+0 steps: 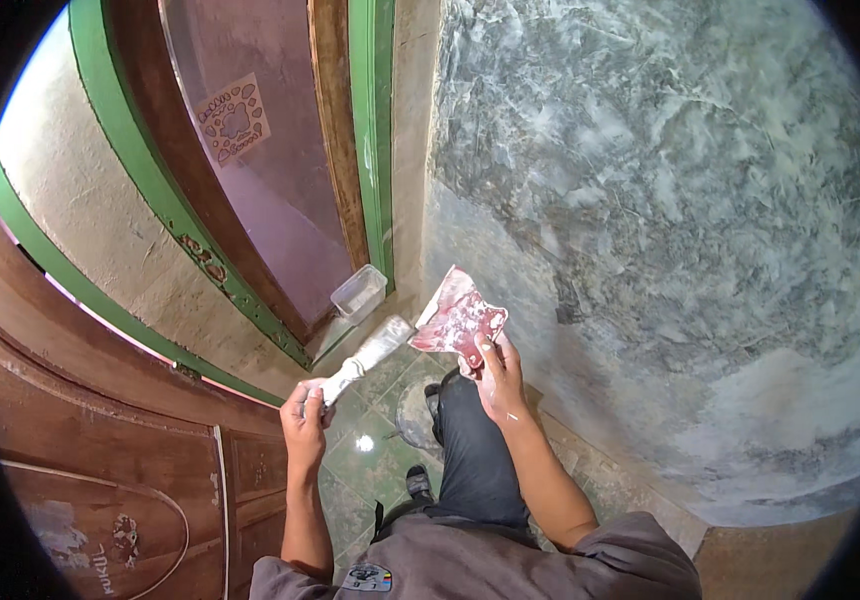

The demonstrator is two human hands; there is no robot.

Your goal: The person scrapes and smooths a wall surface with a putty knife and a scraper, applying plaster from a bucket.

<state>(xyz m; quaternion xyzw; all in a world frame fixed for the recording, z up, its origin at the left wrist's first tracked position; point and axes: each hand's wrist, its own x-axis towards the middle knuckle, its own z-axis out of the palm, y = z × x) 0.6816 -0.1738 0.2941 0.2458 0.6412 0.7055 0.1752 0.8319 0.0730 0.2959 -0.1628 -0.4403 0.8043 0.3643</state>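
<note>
My left hand (305,412) is closed round the handle of a putty knife (375,347), which is coated with white paste. Its blade points up and to the right, close to the left corner of a red plastic spreader (460,318); I cannot tell whether they touch. That spreader is smeared with white filler and has a straight edge on one side and a wavy outline on the other. My right hand (498,378) grips it at its lower right, thumb on top, with white smudges on the skin.
To the right rises a grey wall (670,200) with patchy white filler. A clear plastic tub (360,293) stands by the green door frame (375,150). Brown wooden doors (110,430) line the left. Below are green floor tiles (370,460) and a dusty round object (415,415) beside my leg.
</note>
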